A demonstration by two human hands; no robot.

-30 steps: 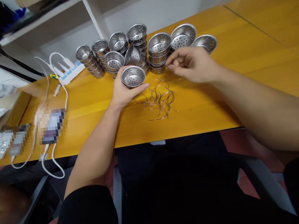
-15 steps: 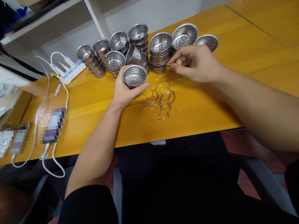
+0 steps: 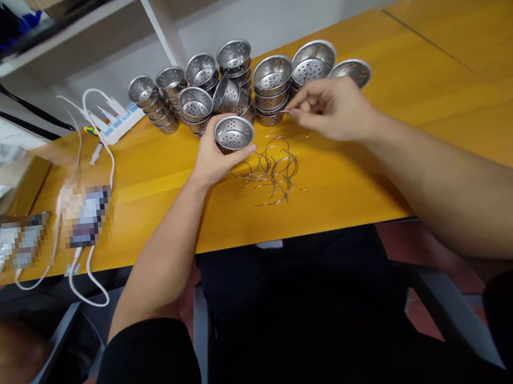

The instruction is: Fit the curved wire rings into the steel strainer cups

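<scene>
My left hand (image 3: 214,153) is wrapped round a perforated metal cup (image 3: 234,134), its mouth tilted up toward me. To the right, my right hand (image 3: 333,110) pinches a thin curved wire (image 3: 285,112) between thumb and fingertips, close to a stack of wider perforated cups (image 3: 269,102). A loose pile of bent wires (image 3: 277,171) lies on the table between my hands and nearer me. Behind my left hand stand several stacks of similar cups (image 3: 196,103), one cup (image 3: 227,95) leaning on its side among them.
On the wooden table (image 3: 158,220), a white power strip (image 3: 123,121) with cables stands at the back left. A phone (image 3: 89,219) on a cable lies at the left, beside another device (image 3: 31,240) and a cardboard box (image 3: 31,185). Someone's bare limb (image 3: 12,352) shows at the lower left.
My left hand and the cup have shifted very slightly to the right relative to the stacks, and the cup is turned a little. My right hand keeps its pinch on the wire.
</scene>
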